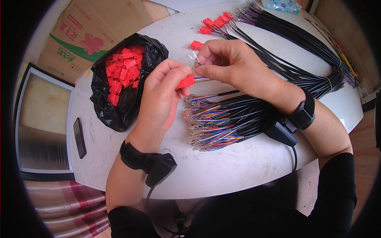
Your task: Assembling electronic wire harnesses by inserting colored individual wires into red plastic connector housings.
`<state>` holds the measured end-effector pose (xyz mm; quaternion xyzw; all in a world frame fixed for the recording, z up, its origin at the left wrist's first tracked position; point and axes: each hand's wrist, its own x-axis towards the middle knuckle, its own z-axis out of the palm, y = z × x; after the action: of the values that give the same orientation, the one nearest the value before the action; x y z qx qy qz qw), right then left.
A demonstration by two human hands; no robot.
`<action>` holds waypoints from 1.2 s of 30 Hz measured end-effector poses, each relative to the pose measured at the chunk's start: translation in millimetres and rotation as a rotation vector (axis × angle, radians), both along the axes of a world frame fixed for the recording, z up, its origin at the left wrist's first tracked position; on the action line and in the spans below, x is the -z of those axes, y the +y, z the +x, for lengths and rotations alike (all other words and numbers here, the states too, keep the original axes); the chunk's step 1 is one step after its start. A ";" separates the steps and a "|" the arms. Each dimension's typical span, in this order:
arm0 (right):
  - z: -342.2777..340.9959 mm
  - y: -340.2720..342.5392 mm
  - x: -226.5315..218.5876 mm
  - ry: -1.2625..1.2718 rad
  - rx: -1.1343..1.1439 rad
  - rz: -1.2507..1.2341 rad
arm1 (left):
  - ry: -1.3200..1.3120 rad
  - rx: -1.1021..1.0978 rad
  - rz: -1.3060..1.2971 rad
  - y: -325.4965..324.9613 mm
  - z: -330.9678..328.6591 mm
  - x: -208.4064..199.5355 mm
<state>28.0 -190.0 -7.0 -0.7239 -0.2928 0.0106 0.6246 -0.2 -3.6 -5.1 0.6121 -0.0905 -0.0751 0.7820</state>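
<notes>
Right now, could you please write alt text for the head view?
The left hand pinches a red plastic connector while the right hand feeds thin coloured wires into it above a white table. A black bag of red connectors lies left; black cable bundles lie right.

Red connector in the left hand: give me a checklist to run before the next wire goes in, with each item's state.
1. Red connector pinched firmly in the left hand: ok.
2. Wire ends held by the right hand and lined up at the connector's mouth: ok.
3. Each terminal seated in its proper slot: cannot tell, fingers hide the openings.
4. Loose wire bundle lying within reach on the white table: ok.
5. Spare connectors in the black bag at hand: ok.
6. Finished connectors set apart at the far side: ok.
</notes>
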 end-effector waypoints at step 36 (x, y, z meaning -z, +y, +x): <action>6.1 -6.4 -3.4 0.160 0.026 0.006 | 0.011 0.126 0.078 12.5 5.2 -9.3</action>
<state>34.1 -196.4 -3.6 -0.7225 -0.2325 0.0593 0.6483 5.0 8.9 4.2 0.6349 -0.1216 -0.1312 0.7516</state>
